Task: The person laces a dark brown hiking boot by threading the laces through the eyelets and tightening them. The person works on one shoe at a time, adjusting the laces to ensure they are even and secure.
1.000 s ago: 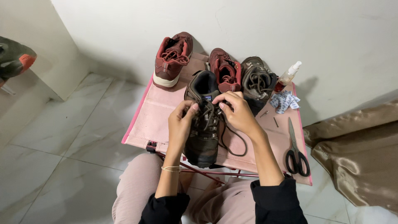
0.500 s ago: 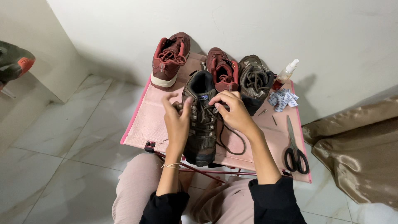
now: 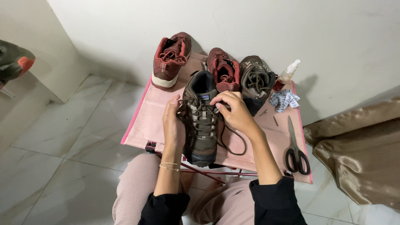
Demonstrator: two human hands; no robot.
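Note:
A brown hiking shoe (image 3: 203, 125) lies toe toward me on a small pink folding table (image 3: 146, 121). My left hand (image 3: 173, 125) rests against the shoe's left side, fingers pinching a dark lace near the top eyelets. My right hand (image 3: 235, 110) grips the lace (image 3: 233, 143) at the shoe's tongue; the loose end loops down over the pink cloth to the right. The upper eyelets are partly hidden by my fingers.
Behind the shoe stand two dark red sneakers (image 3: 171, 60) (image 3: 225, 75) and a second brown shoe (image 3: 256, 81). A spray bottle (image 3: 286, 75), small printed packets (image 3: 284, 100) and black scissors (image 3: 296, 148) lie at the right. A gold cloth (image 3: 358, 146) lies on the tiled floor.
Both hands have shifted slightly toward the shoe's top while working the lace. The shoe and the other things stay where they were.

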